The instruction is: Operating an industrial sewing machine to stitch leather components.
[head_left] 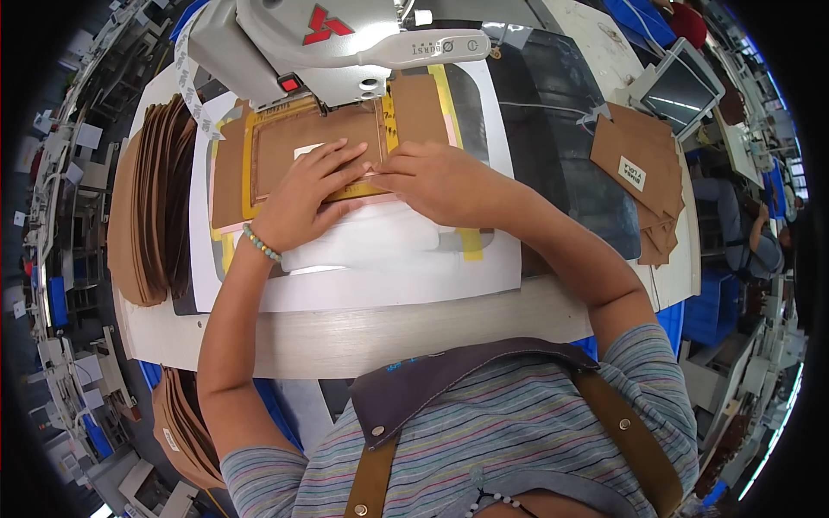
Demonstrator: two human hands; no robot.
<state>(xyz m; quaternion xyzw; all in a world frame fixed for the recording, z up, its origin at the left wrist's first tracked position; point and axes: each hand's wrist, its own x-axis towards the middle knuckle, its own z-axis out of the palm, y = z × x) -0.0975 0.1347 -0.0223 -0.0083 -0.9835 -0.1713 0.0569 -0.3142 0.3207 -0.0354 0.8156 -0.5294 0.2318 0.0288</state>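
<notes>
My left hand (302,192) lies with its fingers spread over the near edge of a brown leather-like panel (350,129). That panel sits inside a template with yellow-taped edges (249,164). A small white label (307,150) shows beside my left fingers. My right hand (445,183) is at the template's near right corner, its fingers pinched together close to the left fingertips. Whatever is between the right fingers is too small to make out. Directly beyond my hands stands the head of a white industrial sewing machine (250,60).
Brown panels (142,207) stand in a thick stack at the left. More brown pieces (635,164) lie at the right, near a screen (682,91). A white sheet (363,289) lies under the template. Another brown stack (177,432) is below the table's left edge; a person (747,229) sits far right.
</notes>
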